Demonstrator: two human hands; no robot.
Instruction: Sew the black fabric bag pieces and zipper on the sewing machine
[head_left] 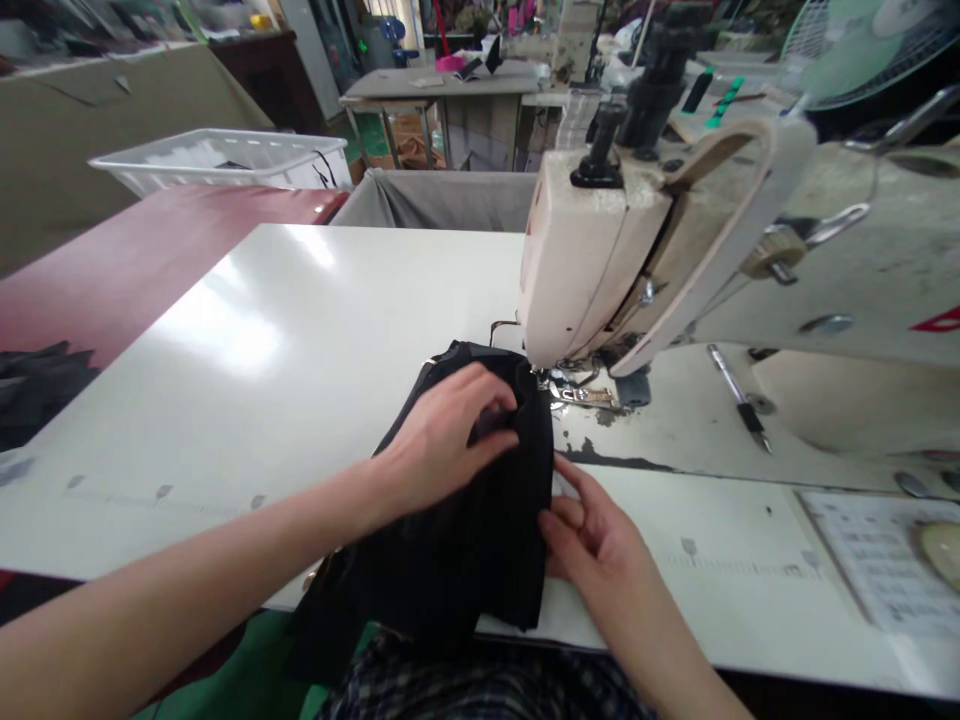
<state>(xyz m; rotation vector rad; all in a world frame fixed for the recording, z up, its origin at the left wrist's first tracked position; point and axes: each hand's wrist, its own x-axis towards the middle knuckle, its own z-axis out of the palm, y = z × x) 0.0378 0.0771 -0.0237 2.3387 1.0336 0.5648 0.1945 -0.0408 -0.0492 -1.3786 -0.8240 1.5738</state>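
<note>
Far left, dark cloth (37, 395) lies at the edge of the white worktop (360, 290); white basket (225, 172) behind. Left forearm enters from lower left, slants up and right; left hand (450, 435) is palm-down over black fabric (450, 560), wrist nearly straight, fingers curled, thumb stretched right, clear gap between thumb and fingertips. Can't tell how firmly the hand rests on the fabric. Fabric sits center, on the worktop and hanging over its near edge, top right corner right by the presser foot (589, 396) of the sewing machine (581, 260). Right forearm comes from lower right, angles up and left; right hand (600, 540) is at the fabric's right edge, index extended, thumb lower, other fingers bent; can't tell if they pinch the cloth. Pen (739, 398) lies farther right.
</note>
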